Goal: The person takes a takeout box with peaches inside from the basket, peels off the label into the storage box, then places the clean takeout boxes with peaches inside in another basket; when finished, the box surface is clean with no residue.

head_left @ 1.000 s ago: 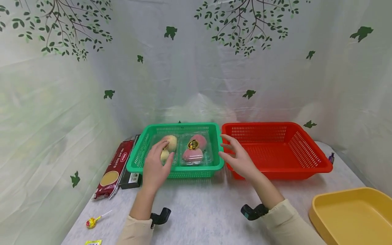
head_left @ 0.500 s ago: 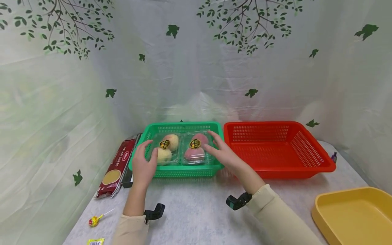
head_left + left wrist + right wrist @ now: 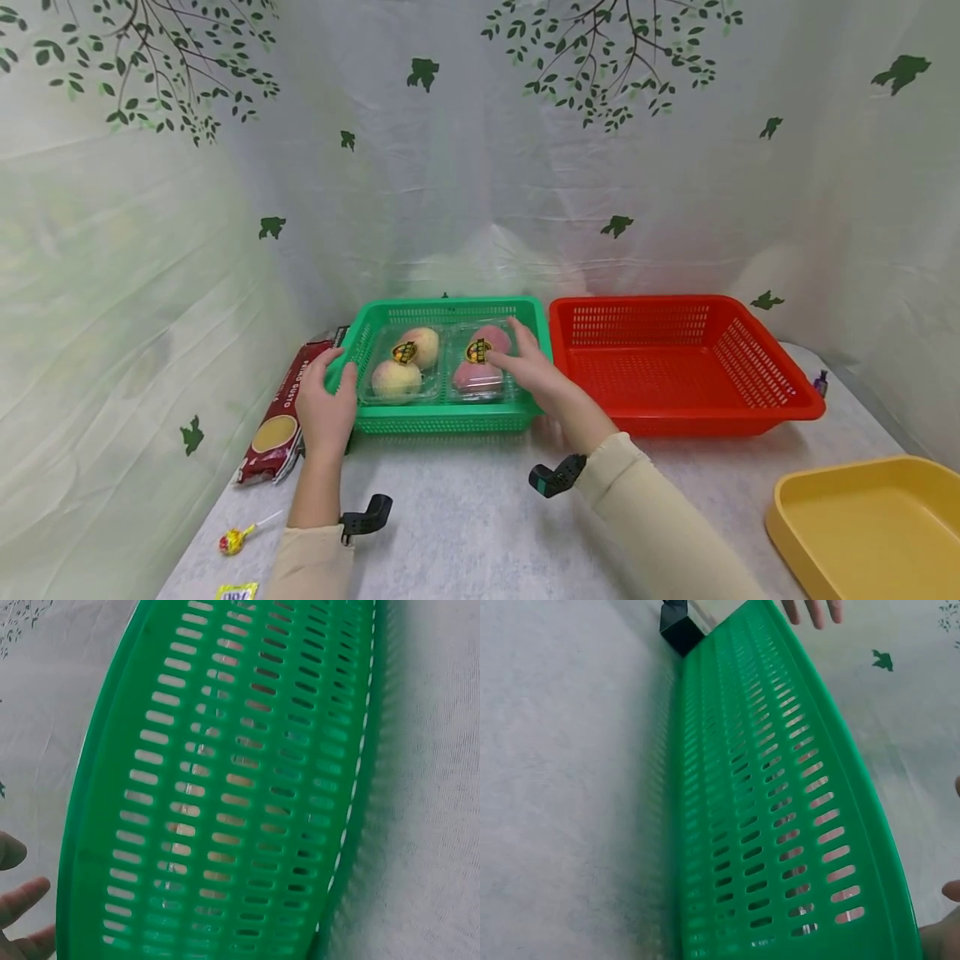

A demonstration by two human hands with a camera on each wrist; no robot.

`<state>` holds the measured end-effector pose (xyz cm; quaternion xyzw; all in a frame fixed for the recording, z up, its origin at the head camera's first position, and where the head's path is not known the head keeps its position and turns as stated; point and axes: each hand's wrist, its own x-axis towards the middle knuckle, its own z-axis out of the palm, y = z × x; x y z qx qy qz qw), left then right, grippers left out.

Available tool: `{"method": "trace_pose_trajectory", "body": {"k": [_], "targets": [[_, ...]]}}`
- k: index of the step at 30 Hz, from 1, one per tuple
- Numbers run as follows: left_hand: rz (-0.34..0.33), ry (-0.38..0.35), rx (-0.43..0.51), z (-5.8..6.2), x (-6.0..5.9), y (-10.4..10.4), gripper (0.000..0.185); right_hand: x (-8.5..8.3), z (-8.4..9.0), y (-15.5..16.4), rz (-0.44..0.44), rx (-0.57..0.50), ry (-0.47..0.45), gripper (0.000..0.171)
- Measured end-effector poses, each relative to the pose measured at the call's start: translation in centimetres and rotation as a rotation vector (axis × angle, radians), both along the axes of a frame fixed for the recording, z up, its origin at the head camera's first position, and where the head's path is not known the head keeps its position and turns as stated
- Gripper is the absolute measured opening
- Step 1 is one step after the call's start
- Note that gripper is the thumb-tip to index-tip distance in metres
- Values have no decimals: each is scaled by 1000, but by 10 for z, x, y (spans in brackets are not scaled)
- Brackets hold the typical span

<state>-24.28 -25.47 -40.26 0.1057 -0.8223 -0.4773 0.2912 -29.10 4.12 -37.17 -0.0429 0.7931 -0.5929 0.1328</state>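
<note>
In the head view a green plastic basket (image 3: 442, 421) holds two clear plastic boxes side by side. The left box (image 3: 405, 360) contains two pale yellow, peach-like fruits; pink ones sit in the right box (image 3: 480, 362). Both boxes carry a round black and yellow sticker. My left hand (image 3: 326, 408) is at the basket's left rim, thumb and fingers spread apart. Over the basket's right end, my right hand (image 3: 542, 375) has its fingers extended close to the pink fruit box. The left wrist view shows a few fingertips (image 3: 26, 900) beside the green rim.
A red basket (image 3: 675, 425) stands directly right of the green one. A yellow tray (image 3: 795, 533) is at front right. Along the left lie a dark red package (image 3: 288, 417), a lollipop (image 3: 232, 540) and a small yellow packet (image 3: 237, 592).
My left hand has moved left from over the yellow fruit to the green basket's left rim. My right hand has moved left from the gap between baskets to over the green basket's right end.
</note>
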Motion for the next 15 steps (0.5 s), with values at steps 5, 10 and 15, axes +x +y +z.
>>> {"method": "trace_pose_trajectory", "body": {"k": [5,10,15], "targets": [[-27,-74,93,-7,-2,-8,41,-7,-2,-5,-37,-8,-61,85],[-60,-79,192,-17,-3,-15,40,-11,-6,-11,-47,-14,-98,84],[-95,-83,298,-23,-4,-21,41,-12,-10,-16,-30,-22,-104,78]]}}
